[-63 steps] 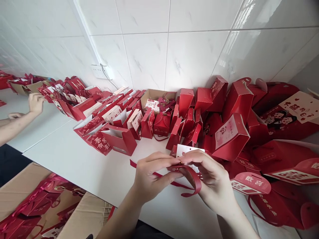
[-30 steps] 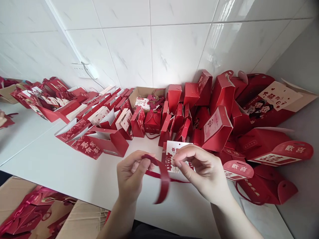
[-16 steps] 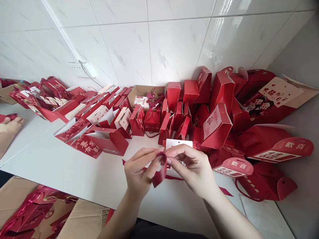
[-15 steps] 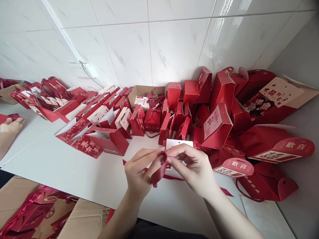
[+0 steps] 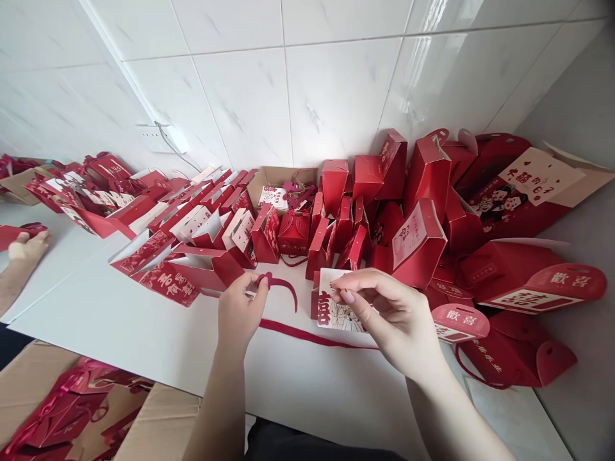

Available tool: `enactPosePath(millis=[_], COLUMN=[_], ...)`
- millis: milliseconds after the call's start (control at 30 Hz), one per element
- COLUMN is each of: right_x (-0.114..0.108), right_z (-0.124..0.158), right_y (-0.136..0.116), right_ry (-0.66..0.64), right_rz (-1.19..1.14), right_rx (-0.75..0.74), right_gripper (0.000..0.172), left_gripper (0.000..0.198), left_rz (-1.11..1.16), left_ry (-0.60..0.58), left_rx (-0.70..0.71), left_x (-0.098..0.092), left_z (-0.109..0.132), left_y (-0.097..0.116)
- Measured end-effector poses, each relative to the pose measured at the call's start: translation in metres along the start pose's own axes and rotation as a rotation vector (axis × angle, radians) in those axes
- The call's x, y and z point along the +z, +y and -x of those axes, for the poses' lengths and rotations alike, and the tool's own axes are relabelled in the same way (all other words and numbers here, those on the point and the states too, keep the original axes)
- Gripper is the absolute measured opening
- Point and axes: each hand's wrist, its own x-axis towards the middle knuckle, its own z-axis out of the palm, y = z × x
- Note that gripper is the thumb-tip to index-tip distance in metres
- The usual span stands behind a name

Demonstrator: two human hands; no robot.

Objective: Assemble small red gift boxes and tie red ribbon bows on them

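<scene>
Currently pinching a curled red strip (image 5: 281, 282) between left fingers (image 5: 260, 296) and thumb, over the white table (image 5: 298, 378), near a longer ribbon (image 5: 312, 334) lying there; holding right fingers (image 5: 368, 280) closed tip to tip before a printed white card (image 5: 332, 310), impossible to tell whether around something small.

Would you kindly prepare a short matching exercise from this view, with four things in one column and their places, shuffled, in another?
Things:
1. Curved red strap
2. Long flat ribbon
3. Wall socket
4. Big cardboard box

Places:
A. Lying across the white table
B. At the picture's lower left
C. Between thumb and finger of the left hand
D. On the tiled wall

Pairs: 1-C, 2-A, 3-D, 4-B
</scene>
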Motion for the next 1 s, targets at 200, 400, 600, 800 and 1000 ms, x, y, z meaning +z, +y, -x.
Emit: enactPosePath(millis=[200, 400, 600, 800, 1000], right_x=[-0.001, -0.004, -0.002, -0.006, -0.008], right_z=[0.000, -0.001, 0.001, 0.003, 0.000], right_y=[-0.001, -0.003, -0.006, -0.009, -0.007], right_ry=[0.017, -0.022, 0.019, 0.085, 0.103], right_rz=[-0.143, -0.217, -0.180, 0.044, 0.096], right_rx=[0.038, -0.087, -0.254, -0.430, -0.445], right_gripper=[0.018, 0.027, 0.034, 0.035, 0.027], left_gripper=[0.025, 0.025, 0.022, 0.012, 0.009], left_rz=[-0.351, 0.172, 0.968, 1.210, 1.184], left_ry=[-0.255, -0.197, -0.547, -0.712, -0.607], left_rx=[-0.031, 0.204, 0.354, 0.255, 0.306], left_x=[0.027, 0.012, -0.005, 0.003, 0.002], left_z=[-0.015, 0.014, 0.051, 0.047, 0.046], left_y=[-0.034, 0.027, 0.094, 0.099, 0.101])
